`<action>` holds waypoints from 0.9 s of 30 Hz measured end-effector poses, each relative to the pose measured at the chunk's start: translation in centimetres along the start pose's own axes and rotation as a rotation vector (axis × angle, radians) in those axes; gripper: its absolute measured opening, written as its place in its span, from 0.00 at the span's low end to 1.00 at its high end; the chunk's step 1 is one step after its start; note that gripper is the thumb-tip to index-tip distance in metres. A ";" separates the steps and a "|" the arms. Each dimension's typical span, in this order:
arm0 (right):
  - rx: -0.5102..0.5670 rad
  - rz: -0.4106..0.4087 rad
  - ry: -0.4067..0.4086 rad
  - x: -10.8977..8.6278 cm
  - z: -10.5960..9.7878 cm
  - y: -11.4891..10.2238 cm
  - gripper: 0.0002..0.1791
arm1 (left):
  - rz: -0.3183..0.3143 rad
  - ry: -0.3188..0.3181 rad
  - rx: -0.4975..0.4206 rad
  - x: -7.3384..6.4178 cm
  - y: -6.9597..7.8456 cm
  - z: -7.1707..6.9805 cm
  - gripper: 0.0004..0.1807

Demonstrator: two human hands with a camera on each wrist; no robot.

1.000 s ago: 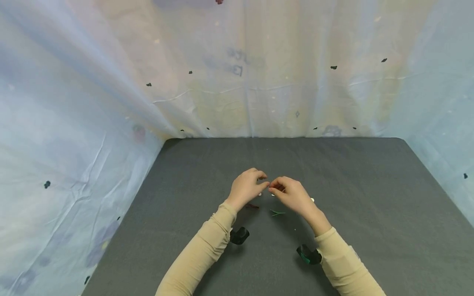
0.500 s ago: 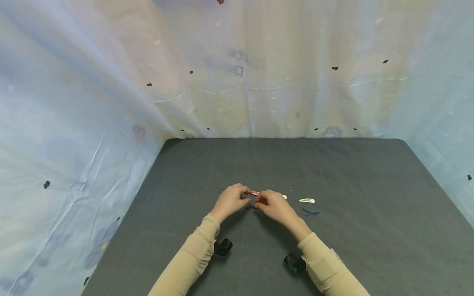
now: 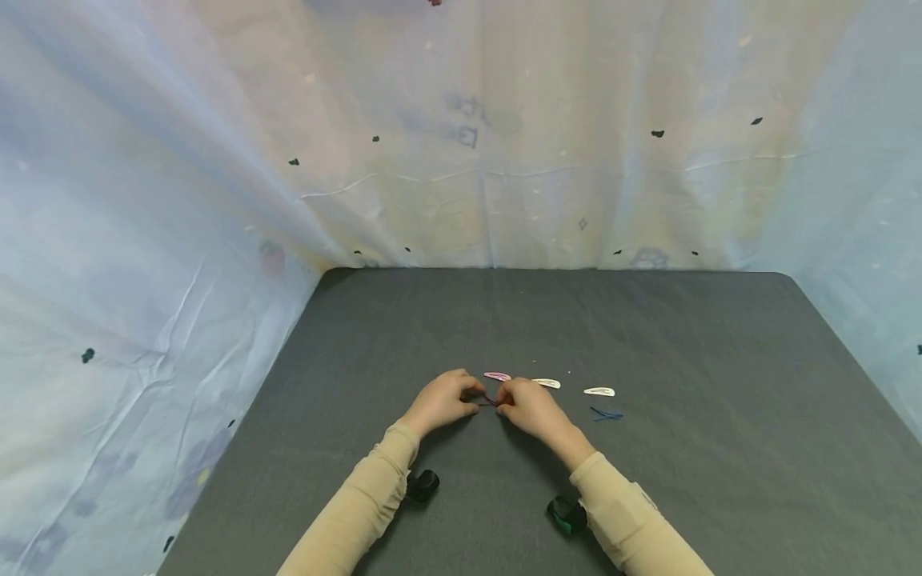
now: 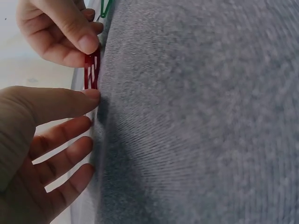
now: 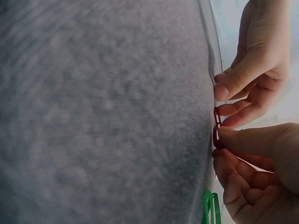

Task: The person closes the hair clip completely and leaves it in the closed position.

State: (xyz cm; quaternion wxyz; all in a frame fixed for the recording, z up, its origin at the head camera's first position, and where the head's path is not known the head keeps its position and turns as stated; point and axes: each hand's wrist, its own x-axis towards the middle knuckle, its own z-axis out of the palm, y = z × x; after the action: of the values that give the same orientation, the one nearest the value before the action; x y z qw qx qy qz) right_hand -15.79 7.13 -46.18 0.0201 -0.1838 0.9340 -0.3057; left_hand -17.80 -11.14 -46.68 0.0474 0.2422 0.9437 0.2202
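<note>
A dark red snap hair clip (image 3: 489, 402) lies between both hands, low at the table. My right hand (image 3: 535, 410) pinches one end of it between thumb and fingers, as the right wrist view shows. My left hand (image 3: 439, 402) is at the clip's other end. Its thumb tip (image 4: 91, 94) comes up to the clip, and the other fingers are spread and fairly straight. A green hair clip (image 5: 211, 208) sits close to my right hand in the right wrist view; the right hand hides it in the head view.
Behind the hands lie a pink hair clip (image 3: 498, 376) and two cream hair clips (image 3: 547, 383) (image 3: 599, 392). A splayed blue hair clip (image 3: 607, 414) is to the right. The grey table (image 3: 691, 344) backs onto a pale hanging sheet (image 3: 562, 192).
Both hands have moved left and toward the body, down to the red hair clip, which the right hand now pinches. The pink, cream and blue clips have come into sight.
</note>
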 end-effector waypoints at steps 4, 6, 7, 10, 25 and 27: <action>-0.032 0.002 -0.002 0.1 0.0 -0.1 0.02 | 0.009 0.006 0.004 0.1 0.0 0.1 0.12; -0.045 0.000 0.003 0.2 0.0 -0.1 0.03 | 0.008 0.015 0.008 0.1 0.0 0.2 0.11; -0.051 0.000 0.003 0.2 0.0 -0.1 0.03 | 0.003 0.018 0.007 0.1 0.0 0.2 0.10; -0.072 -0.008 0.012 0.2 0.1 -0.1 0.04 | -0.004 0.029 0.016 0.1 -0.1 0.4 0.08; -0.101 -0.023 0.032 0.4 0.5 -0.6 0.09 | 0.005 0.100 0.057 0.5 0.7 0.6 0.06; -0.098 -0.024 0.039 0.3 0.4 -0.6 0.09 | 0.007 0.099 0.074 0.5 0.9 0.6 0.06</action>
State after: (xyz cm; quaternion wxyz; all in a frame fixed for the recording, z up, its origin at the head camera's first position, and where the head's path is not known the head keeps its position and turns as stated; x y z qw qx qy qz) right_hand -15.82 6.32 -46.16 -0.0108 -0.1900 0.9457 -0.2635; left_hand -17.77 -9.96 -46.80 -0.0093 0.2359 0.9515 0.1971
